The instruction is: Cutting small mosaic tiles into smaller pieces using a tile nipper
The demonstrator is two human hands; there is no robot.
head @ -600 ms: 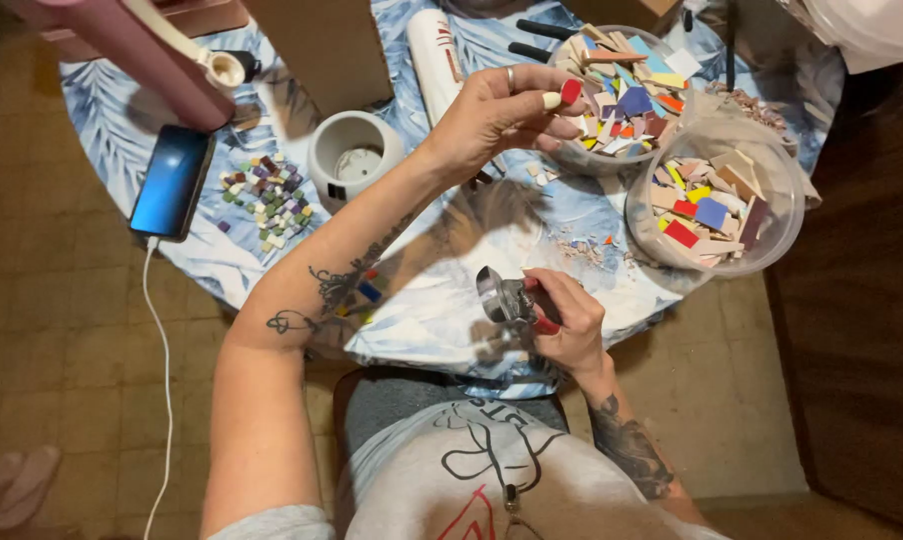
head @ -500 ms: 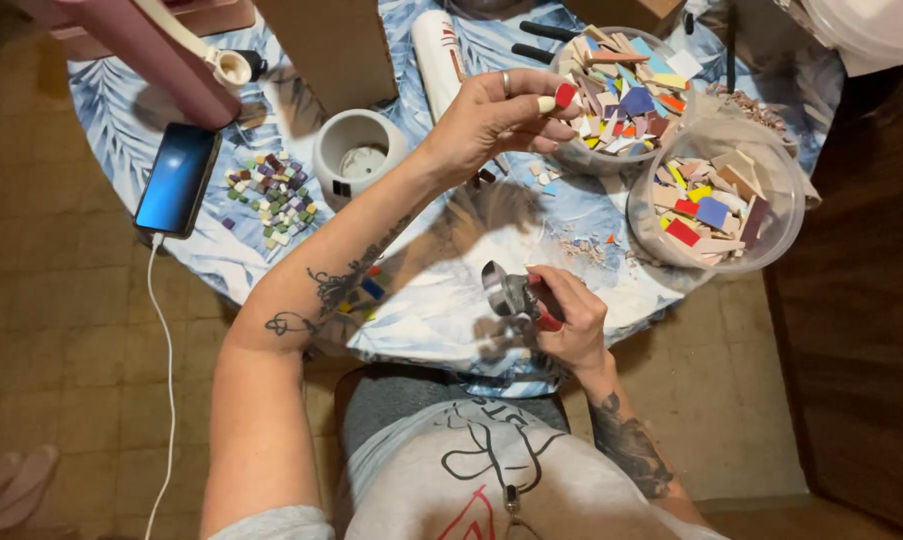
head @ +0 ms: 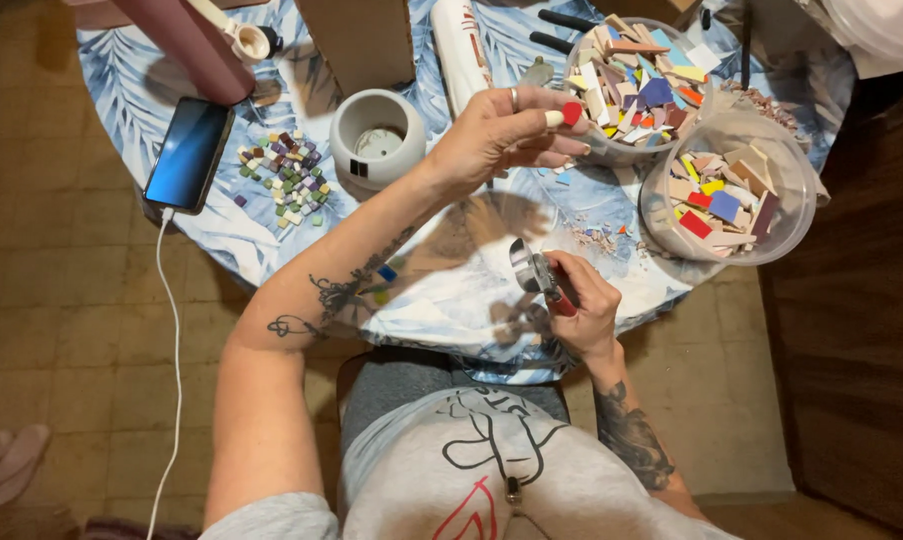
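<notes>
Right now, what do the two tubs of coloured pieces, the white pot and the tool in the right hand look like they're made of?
The two tubs look like clear plastic: see-through walls. The pieces inside seem glazed ceramic or glass tile, flat, with broken edges. The white pot looks like matte ceramic, though that is unsure. The tool in the right hand has shiny metal wheels and red, probably plastic-coated, handles.

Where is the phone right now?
The phone lies at the table's left edge, charging cable attached, just left of the pile of small tiles and below the pink tube.
</notes>
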